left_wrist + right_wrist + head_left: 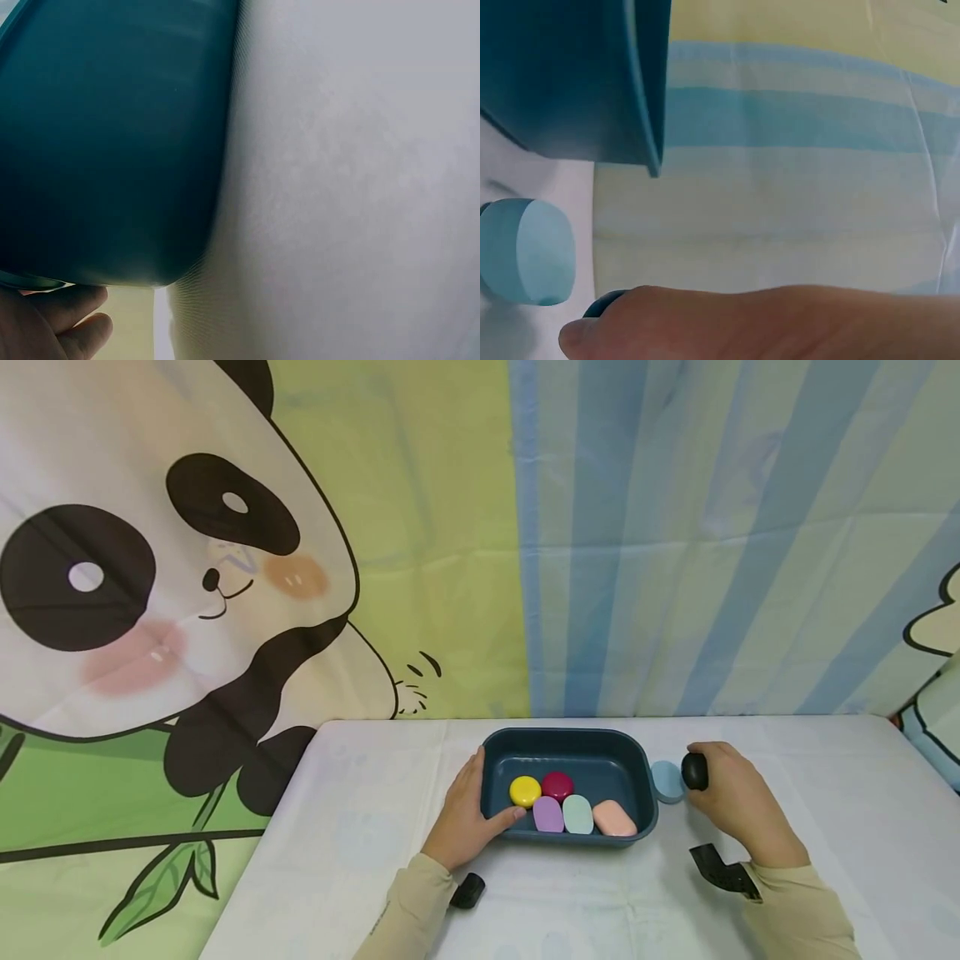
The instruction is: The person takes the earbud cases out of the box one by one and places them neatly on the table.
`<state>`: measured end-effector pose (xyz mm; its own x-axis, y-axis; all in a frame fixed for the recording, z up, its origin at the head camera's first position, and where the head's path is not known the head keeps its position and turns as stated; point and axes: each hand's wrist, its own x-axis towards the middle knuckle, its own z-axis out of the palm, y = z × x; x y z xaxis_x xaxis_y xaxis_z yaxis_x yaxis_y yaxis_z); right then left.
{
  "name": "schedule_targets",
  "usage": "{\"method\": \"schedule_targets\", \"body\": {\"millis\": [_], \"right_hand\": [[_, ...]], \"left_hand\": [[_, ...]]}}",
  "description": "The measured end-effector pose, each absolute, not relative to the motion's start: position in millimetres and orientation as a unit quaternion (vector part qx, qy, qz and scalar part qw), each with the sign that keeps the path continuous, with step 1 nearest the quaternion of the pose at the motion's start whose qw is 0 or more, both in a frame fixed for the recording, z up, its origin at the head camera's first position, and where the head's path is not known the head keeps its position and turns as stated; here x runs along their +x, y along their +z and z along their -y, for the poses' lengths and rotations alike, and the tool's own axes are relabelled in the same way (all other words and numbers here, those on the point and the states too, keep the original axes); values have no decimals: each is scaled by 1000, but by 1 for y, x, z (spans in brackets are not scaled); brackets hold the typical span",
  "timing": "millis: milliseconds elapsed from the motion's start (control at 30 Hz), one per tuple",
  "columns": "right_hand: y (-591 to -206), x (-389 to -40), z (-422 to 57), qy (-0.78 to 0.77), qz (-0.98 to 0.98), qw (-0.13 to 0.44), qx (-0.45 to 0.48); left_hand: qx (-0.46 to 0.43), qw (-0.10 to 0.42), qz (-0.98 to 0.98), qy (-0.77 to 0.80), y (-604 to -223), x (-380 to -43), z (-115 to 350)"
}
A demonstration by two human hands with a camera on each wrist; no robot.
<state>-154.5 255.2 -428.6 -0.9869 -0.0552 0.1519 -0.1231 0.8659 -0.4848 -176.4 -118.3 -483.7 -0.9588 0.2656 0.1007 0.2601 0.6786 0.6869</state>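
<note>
A dark blue rectangular tub [562, 735] stands on the table, open at the top. My left hand [468, 822] grips its left near corner, thumb over the rim and fingers along the outer left wall. Inside lie a yellow round piece [525, 791], a crimson round piece [557, 786], a purple piece [548, 815], a mint piece [578, 815] and a peach piece [614, 818]. Right of the tub, my right hand [731, 797] holds a smooth black rounded piece [694, 771]. Between that hand and the tub sits a light blue round piece [668, 782].
A white cloth covers the table [375, 777]. Behind its back edge hangs a printed curtain [450, 527] with a panda and blue stripes. Black straps [723, 870] sit at the wrists, below beige sleeves [802, 910].
</note>
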Motion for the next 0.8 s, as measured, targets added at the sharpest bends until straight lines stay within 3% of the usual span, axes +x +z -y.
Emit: {"method": "schedule_targets", "body": {"millis": [800], "right_hand": [[-456, -169, -269, 238, 971, 8, 26]], "left_hand": [[138, 6, -919, 370, -483, -176, 116]]}}
